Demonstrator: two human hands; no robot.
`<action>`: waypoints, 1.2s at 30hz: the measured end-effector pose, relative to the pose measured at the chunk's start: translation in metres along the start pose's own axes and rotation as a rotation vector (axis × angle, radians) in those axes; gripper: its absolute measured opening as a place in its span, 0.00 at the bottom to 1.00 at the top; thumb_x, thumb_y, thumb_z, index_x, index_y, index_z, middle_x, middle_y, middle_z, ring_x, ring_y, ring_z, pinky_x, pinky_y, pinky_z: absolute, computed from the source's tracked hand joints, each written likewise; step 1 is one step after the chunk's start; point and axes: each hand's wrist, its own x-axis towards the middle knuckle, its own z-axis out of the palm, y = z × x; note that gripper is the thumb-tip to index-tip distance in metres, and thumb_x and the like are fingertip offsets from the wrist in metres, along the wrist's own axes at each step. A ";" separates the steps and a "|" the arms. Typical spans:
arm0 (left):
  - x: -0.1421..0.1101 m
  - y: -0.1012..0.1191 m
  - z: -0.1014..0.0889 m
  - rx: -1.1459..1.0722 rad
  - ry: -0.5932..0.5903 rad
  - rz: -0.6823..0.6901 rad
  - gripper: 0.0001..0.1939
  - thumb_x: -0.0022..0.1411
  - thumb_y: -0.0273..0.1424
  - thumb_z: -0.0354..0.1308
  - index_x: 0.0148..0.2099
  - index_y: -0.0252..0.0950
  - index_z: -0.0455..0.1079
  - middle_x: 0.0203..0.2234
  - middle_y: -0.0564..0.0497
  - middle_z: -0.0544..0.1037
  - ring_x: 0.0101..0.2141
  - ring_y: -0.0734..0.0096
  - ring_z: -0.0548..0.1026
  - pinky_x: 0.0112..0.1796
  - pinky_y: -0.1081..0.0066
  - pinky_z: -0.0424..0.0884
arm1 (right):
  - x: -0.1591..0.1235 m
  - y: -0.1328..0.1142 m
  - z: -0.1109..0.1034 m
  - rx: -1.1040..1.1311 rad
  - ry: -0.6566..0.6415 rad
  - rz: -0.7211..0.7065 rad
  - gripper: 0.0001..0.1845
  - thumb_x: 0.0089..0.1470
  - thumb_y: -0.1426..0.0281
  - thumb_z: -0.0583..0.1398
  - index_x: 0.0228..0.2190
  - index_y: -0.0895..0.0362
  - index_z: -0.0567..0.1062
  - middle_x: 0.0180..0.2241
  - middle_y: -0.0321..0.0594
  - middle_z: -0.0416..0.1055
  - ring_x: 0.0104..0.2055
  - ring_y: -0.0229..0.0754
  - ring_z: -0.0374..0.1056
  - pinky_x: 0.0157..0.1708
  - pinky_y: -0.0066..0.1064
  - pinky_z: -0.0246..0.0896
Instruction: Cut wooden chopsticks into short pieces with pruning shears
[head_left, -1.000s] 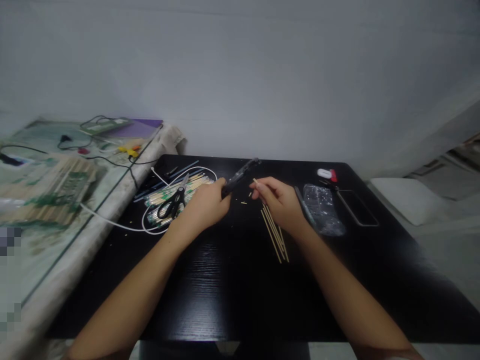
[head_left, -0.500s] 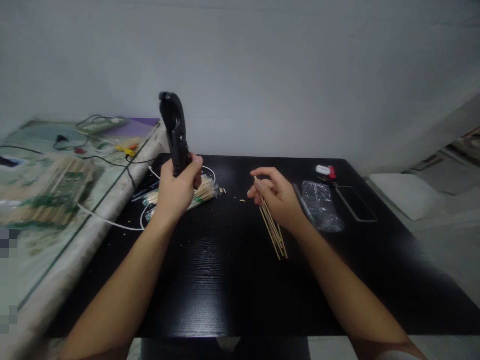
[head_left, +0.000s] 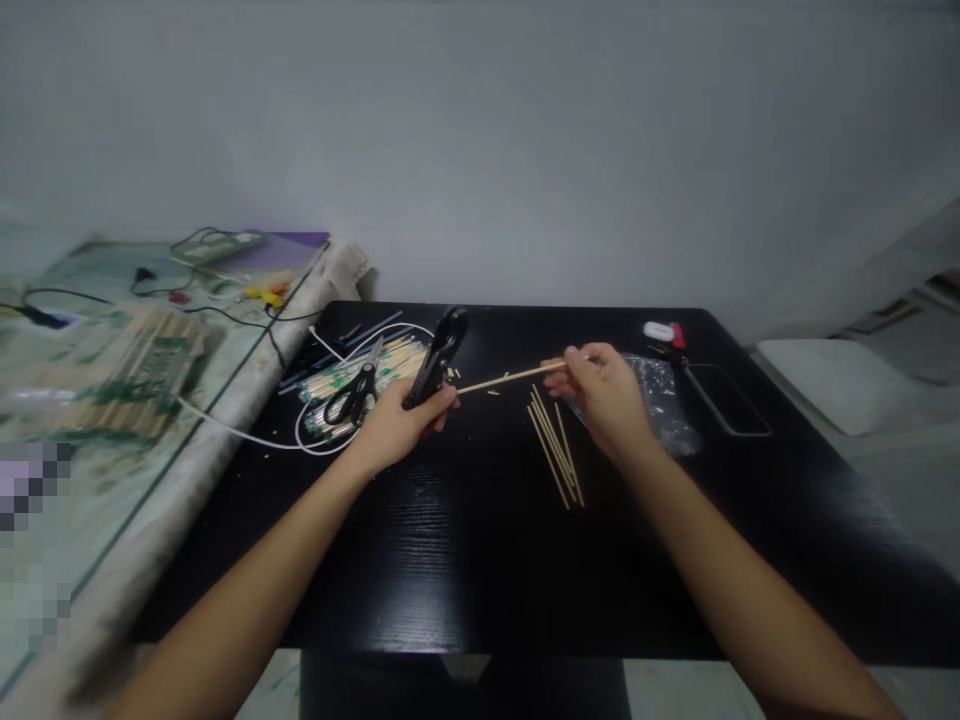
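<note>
My left hand [head_left: 409, 420] is closed round a black hand tool [head_left: 439, 355], which has a curved, looped head pointing up and away; its exact kind is unclear. One thin wooden stick [head_left: 510, 377] spans the space between my hands, its left end meeting my left fingertips by the tool. My right hand [head_left: 600, 390] pinches the stick's right end between thumb and fingers. Below and beside my right hand, several similar wooden sticks [head_left: 553, 445] lie loosely on the black table [head_left: 480, 560]. Small cut bits of stick [head_left: 493, 392] are scattered past the hands.
Black-handled scissors [head_left: 360, 390] rest on packs of sticks [head_left: 319, 385] at left, with a white cable [head_left: 255, 440] looping round. At right lie a clear plastic bag [head_left: 664, 400], a phone [head_left: 727, 400] and a white case [head_left: 658, 331]. A cluttered glass-topped surface [head_left: 82, 500] adjoins the left.
My left hand has lowered the black tool and moved it right, uncovering the scissors. The bunch from my right hand now lies on the table; a single stick is held across.
</note>
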 end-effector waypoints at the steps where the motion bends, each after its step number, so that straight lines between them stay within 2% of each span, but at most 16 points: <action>1: -0.001 -0.010 0.002 -0.053 -0.009 -0.044 0.18 0.62 0.46 0.63 0.32 0.34 0.74 0.17 0.54 0.70 0.19 0.75 0.65 0.23 0.73 0.60 | -0.003 0.006 -0.006 0.005 0.015 0.024 0.30 0.45 0.51 0.73 0.33 0.52 0.62 0.31 0.36 0.81 0.28 0.38 0.76 0.28 0.28 0.71; 3: -0.001 -0.027 0.008 -0.163 0.005 -0.102 0.19 0.59 0.46 0.66 0.31 0.34 0.73 0.17 0.54 0.69 0.18 0.76 0.64 0.21 0.74 0.59 | -0.010 0.016 -0.016 -0.018 0.033 0.073 0.31 0.41 0.51 0.75 0.30 0.53 0.63 0.29 0.37 0.81 0.28 0.39 0.77 0.27 0.28 0.71; 6: 0.000 -0.045 0.014 -0.267 0.110 -0.131 0.19 0.56 0.46 0.68 0.32 0.34 0.71 0.17 0.56 0.68 0.18 0.77 0.63 0.20 0.75 0.58 | -0.025 0.027 -0.024 -0.063 0.025 0.135 0.30 0.40 0.52 0.76 0.29 0.54 0.65 0.25 0.37 0.79 0.27 0.41 0.77 0.26 0.29 0.72; 9: -0.001 -0.051 0.016 -0.297 0.182 -0.156 0.20 0.55 0.46 0.69 0.33 0.35 0.69 0.16 0.57 0.67 0.17 0.79 0.62 0.20 0.75 0.57 | -0.039 0.032 -0.027 -0.008 0.027 0.172 0.27 0.42 0.56 0.76 0.27 0.54 0.66 0.28 0.39 0.81 0.31 0.43 0.80 0.33 0.32 0.76; 13: -0.003 -0.054 0.018 -0.326 0.122 -0.156 0.21 0.55 0.46 0.69 0.33 0.33 0.72 0.16 0.56 0.68 0.17 0.79 0.63 0.20 0.75 0.57 | -0.055 0.038 -0.027 0.124 0.040 0.299 0.25 0.42 0.61 0.77 0.23 0.54 0.66 0.37 0.43 0.83 0.45 0.47 0.81 0.50 0.38 0.76; 16: -0.003 -0.061 0.023 -0.366 0.094 -0.154 0.22 0.55 0.48 0.69 0.35 0.31 0.75 0.17 0.55 0.68 0.17 0.79 0.63 0.19 0.75 0.56 | -0.068 0.043 -0.026 0.148 0.055 0.380 0.25 0.37 0.65 0.78 0.20 0.55 0.66 0.38 0.45 0.83 0.47 0.49 0.80 0.53 0.39 0.75; 21: -0.002 -0.067 0.028 -0.433 0.134 -0.135 0.20 0.51 0.43 0.71 0.34 0.31 0.75 0.16 0.56 0.68 0.15 0.80 0.62 0.19 0.74 0.56 | -0.093 0.045 -0.017 0.106 0.037 0.428 0.26 0.33 0.67 0.79 0.19 0.56 0.67 0.36 0.43 0.83 0.43 0.47 0.80 0.49 0.37 0.75; 24: -0.005 -0.064 0.026 -0.494 0.074 -0.120 0.16 0.50 0.38 0.70 0.35 0.30 0.77 0.16 0.55 0.70 0.15 0.80 0.62 0.19 0.75 0.56 | -0.103 0.046 -0.011 0.073 0.042 0.388 0.26 0.35 0.64 0.79 0.20 0.56 0.67 0.36 0.43 0.83 0.41 0.46 0.80 0.47 0.38 0.75; 28: -0.009 -0.058 0.024 -0.546 0.023 -0.102 0.14 0.51 0.33 0.69 0.38 0.30 0.77 0.25 0.48 0.79 0.18 0.78 0.66 0.20 0.74 0.60 | -0.102 0.048 -0.007 -0.086 0.054 0.307 0.26 0.34 0.59 0.78 0.22 0.56 0.69 0.33 0.43 0.83 0.34 0.43 0.78 0.38 0.36 0.73; 31: -0.010 -0.057 0.024 -0.541 0.008 -0.047 0.14 0.53 0.36 0.69 0.36 0.29 0.77 0.30 0.44 0.81 0.21 0.77 0.68 0.21 0.73 0.60 | -0.100 0.049 -0.006 -0.266 -0.033 0.252 0.26 0.35 0.55 0.77 0.22 0.55 0.69 0.30 0.42 0.82 0.31 0.43 0.76 0.35 0.34 0.69; 36: -0.009 -0.059 0.026 -0.509 0.005 -0.021 0.16 0.52 0.38 0.71 0.34 0.31 0.75 0.24 0.50 0.76 0.20 0.78 0.66 0.21 0.74 0.60 | -0.098 0.047 -0.002 -0.430 -0.204 0.201 0.25 0.40 0.52 0.73 0.23 0.54 0.68 0.22 0.35 0.76 0.24 0.38 0.69 0.28 0.31 0.62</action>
